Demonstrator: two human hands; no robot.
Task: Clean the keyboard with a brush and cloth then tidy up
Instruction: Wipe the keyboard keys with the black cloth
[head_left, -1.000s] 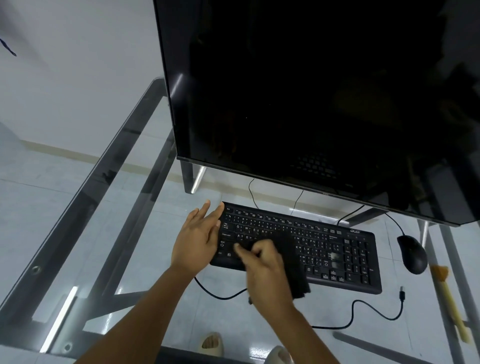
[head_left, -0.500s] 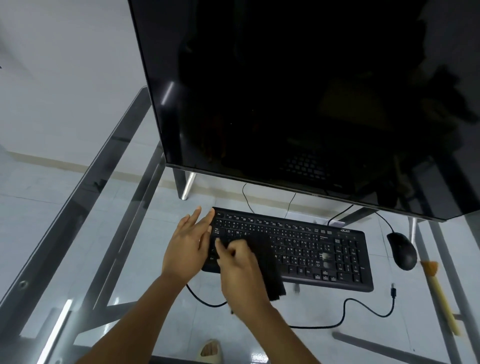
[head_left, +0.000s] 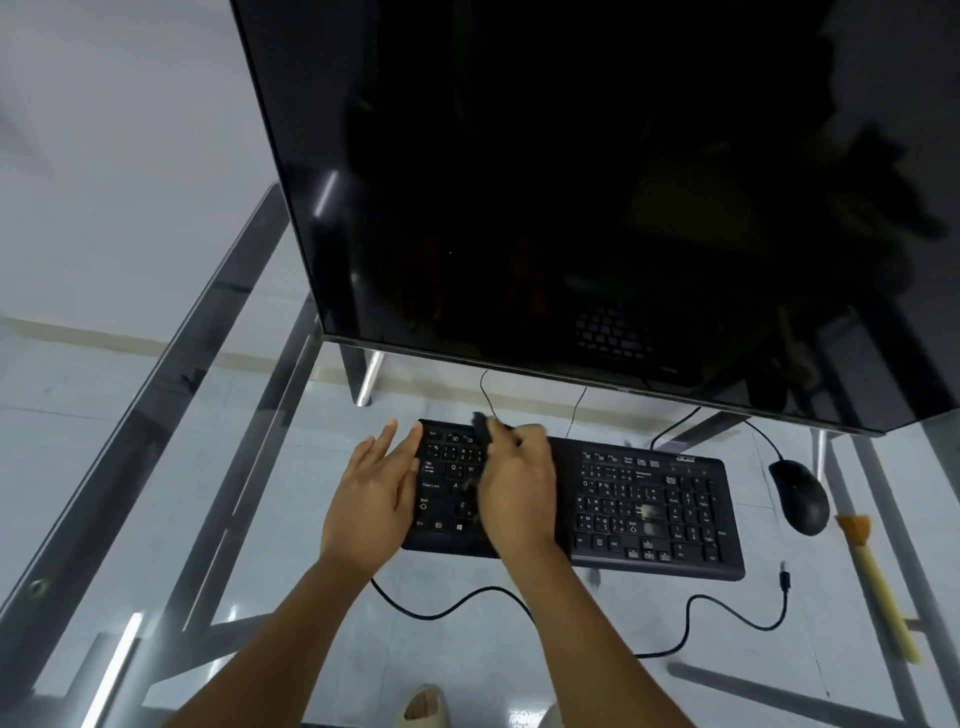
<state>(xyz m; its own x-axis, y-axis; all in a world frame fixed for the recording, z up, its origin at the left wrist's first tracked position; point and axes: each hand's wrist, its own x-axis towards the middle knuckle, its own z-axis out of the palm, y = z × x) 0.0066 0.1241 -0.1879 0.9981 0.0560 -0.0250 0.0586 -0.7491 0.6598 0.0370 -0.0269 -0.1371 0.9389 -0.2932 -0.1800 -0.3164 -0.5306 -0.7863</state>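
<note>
A black keyboard (head_left: 649, 504) lies on the glass desk under the monitor. My left hand (head_left: 371, 493) rests flat with straight fingers against the keyboard's left end. My right hand (head_left: 517, 488) grips a black cloth (head_left: 480, 428) and presses it on the left half of the keys; most of the cloth is hidden under the hand. A brush (head_left: 878, 582) with a pale handle and orange bristles lies on the desk to the right of the mouse.
A large dark monitor (head_left: 571, 197) hangs over the back of the desk. A black mouse (head_left: 800, 496) sits right of the keyboard. A loose black cable (head_left: 691, 618) runs along the front. The glass desk (head_left: 156, 467) extends left.
My right hand has slid the cloth from the keyboard's front edge up toward its back row. The left hand stays at the left end.
</note>
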